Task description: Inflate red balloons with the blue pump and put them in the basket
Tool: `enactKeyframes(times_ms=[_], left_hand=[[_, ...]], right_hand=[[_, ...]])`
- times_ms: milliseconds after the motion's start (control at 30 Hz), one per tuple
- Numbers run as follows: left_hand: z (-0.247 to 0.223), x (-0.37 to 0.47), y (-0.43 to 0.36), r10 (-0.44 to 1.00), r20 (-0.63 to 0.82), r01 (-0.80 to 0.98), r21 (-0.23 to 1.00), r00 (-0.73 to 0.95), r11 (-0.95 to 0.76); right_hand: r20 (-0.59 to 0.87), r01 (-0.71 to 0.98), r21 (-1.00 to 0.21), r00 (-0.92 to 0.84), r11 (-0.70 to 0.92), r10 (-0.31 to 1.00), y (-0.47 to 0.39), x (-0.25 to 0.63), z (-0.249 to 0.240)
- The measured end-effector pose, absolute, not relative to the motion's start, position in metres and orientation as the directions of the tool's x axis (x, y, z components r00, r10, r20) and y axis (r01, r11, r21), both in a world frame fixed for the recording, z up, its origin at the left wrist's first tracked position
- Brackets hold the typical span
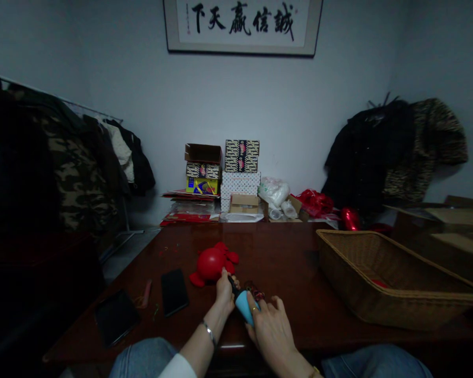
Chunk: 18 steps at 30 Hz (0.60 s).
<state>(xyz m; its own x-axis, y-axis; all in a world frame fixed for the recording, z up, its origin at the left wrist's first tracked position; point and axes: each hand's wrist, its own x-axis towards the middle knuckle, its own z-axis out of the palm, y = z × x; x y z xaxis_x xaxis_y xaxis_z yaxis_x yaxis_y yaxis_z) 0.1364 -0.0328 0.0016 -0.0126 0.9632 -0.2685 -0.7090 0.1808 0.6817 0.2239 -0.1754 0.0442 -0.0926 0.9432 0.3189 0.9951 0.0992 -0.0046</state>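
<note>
My right hand (270, 320) is wrapped over the light blue body of a hand pump (244, 307). The pump's dark nozzle end points up and left into my left hand (225, 289). Those left fingers are closed around the nozzle, right at the near edge of a round red balloon (212, 263). My fingers hide exactly how balloon and nozzle meet. Smaller red pieces (232, 257) lie around the balloon, probably limp balloons. Just beyond the pump lies a dark reddish tangle (254, 290), too small to make out.
A black phone (174, 292), a black tablet-like slab (116, 317) and a reddish stick (146, 293) lie on the brown table (291, 257) at left. A wicker basket (382, 302) stands at right. Boxes (240, 184) and plastic bags (275, 191) are stacked beyond the far edge.
</note>
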Motion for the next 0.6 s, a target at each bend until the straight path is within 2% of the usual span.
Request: enactKeyframes(times_ms=[400,600], left_hand=[[0.011,0.122,-0.022,0.972,-0.230,-0.732,0.671,-0.053,0.119],[0.015,0.112,-0.014,0.970,-0.232,-0.741,0.664,-0.077,0.101]], right_hand=[[0.378,0.989,0.030,-0.143,0.142,0.915,-0.198,0.241,0.031],[0.506,0.970,0.044,-0.229,0.240,0.831,-0.216,0.271,0.009]])
